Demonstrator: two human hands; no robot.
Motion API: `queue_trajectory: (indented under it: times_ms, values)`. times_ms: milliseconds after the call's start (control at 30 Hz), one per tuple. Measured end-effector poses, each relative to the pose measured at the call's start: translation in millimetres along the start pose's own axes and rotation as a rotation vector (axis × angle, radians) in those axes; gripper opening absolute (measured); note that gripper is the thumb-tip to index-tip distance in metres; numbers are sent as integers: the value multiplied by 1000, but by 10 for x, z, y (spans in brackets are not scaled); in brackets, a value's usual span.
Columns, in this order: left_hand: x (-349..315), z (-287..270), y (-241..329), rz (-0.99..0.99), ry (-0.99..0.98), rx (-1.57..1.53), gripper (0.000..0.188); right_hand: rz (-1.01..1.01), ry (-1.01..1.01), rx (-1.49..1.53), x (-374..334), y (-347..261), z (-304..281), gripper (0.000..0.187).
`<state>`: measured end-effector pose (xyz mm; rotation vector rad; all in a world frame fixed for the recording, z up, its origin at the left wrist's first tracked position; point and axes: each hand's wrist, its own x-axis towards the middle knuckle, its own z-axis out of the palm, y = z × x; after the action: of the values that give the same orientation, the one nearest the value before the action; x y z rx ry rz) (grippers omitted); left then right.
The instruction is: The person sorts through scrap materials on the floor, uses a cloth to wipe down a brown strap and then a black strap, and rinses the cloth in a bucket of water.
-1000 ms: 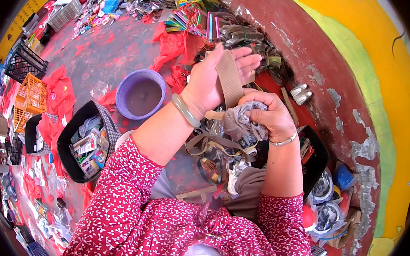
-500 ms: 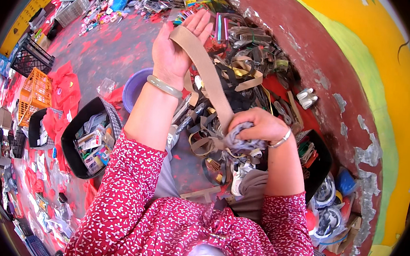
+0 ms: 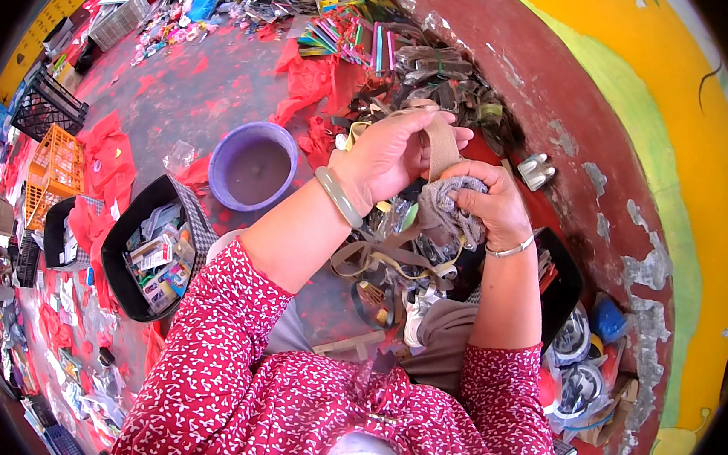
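Note:
A tan webbing strap (image 3: 442,146) runs between my two hands, over the pile of straps in front of me. My left hand (image 3: 387,154), with a pale bangle at its wrist, has the strap between its partly curled fingers. Close beside it on the right, my right hand (image 3: 499,206) grips a bunched grey cloth (image 3: 449,215) against the strap. Where the strap meets the cloth is partly covered by the fingers. Below the hands lie loops of tan strap (image 3: 372,258) and other tangled bands; my left forearm hides part of them.
A purple basin (image 3: 220,184) of murky water stands left of my left forearm. Beyond it is a black box (image 3: 126,281) of small packages. Another black box (image 3: 572,282) sits by my right forearm. A red wall (image 3: 578,116) bounds the right side.
My left hand has come down and right, towards my right hand, and its fingers have curled from a flat palm. My right hand and the cloth have risen slightly. The purple basin shows more fully.

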<state>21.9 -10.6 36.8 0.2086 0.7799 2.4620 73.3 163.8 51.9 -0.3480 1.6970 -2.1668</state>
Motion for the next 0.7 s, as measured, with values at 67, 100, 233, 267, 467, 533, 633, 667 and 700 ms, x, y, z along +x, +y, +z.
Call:
queue_trajectory:
  times_ms: [67, 100, 233, 267, 467, 533, 633, 667, 700]
  values:
    - [-4, -1, 36, 5, -21, -94, 43, 86, -31, 4, -14, -1, -13, 21]
    - [3, 0, 67, 6, -32, -138, 41, 105, -79, -21, -2, 42, -45, 22]
    - [59, -74, 345, 174, -36, -252, 42, 161, -322, -138, 63, 218, -120, 23]
    - [75, -107, 412, 205, -20, -268, 41, 150, -386, -199, 74, 248, -138, 22]
    - [25, -333, 748, 378, 16, -296, 43, 165, -398, -389, 84, 97, -118, 21]
    - [12, -387, 798, 408, 24, -296, 42, 189, -388, -398, 72, 78, -123, 21]
    - [4, -400, 813, 427, 54, -270, 44, 219, -354, -344, 42, 72, -117, 20]
    - [1, -391, 789, 423, 52, -254, 44, 208, -346, -334, 37, 68, -112, 20]
    - [-2, -382, 766, 418, 51, -237, 46, 197, -338, -323, 31, 68, -103, 20]
